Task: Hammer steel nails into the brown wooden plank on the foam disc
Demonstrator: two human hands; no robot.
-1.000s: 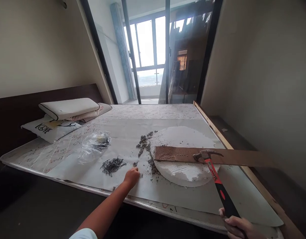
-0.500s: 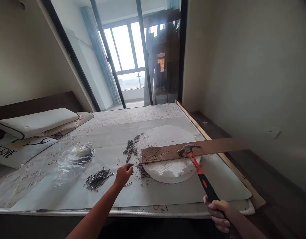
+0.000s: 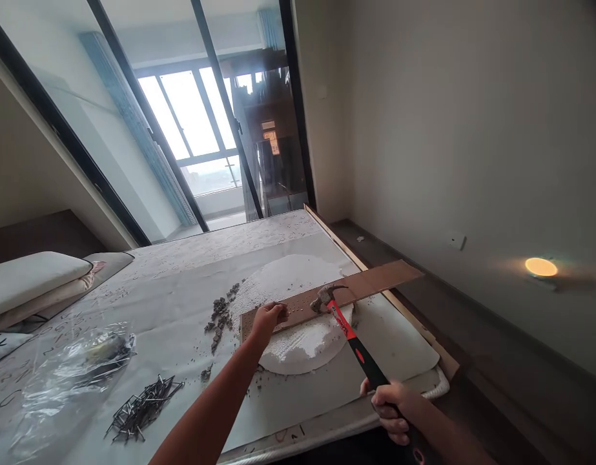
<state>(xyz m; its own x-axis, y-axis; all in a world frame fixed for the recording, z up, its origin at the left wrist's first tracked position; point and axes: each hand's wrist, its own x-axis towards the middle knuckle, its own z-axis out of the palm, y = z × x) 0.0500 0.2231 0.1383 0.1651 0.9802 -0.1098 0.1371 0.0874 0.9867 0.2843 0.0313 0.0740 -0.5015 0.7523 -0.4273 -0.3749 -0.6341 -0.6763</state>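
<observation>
My right hand (image 3: 393, 408) is wrapped round the black-and-red handle of a claw hammer (image 3: 343, 321). The hammer's head lies over a long brown board (image 3: 380, 281), close above or touching it; I cannot tell which. Over the board's left part is my left hand (image 3: 268, 318), its fingers pinched together; whatever they hold is too small or hidden. Small holes dot the board near that hand. Beneath the board lies a round white slab (image 3: 298, 354) with a rough, broken surface. A heap of loose nails (image 3: 145, 408) rests at the lower left.
Grey crumbled rubble (image 3: 221, 315) lies left of the slab. A clear plastic bag (image 3: 70, 374) sits further left. A pale sheet (image 3: 186, 323) covers part of the mattress (image 3: 220, 242), and the board reaches past its wooden side rail (image 3: 334, 231). Pillows (image 3: 36, 274) lie at the far left.
My left hand has moved from beside the slab onto the board's left part. My right hand still holds the hammer over the board. The camera view has turned right.
</observation>
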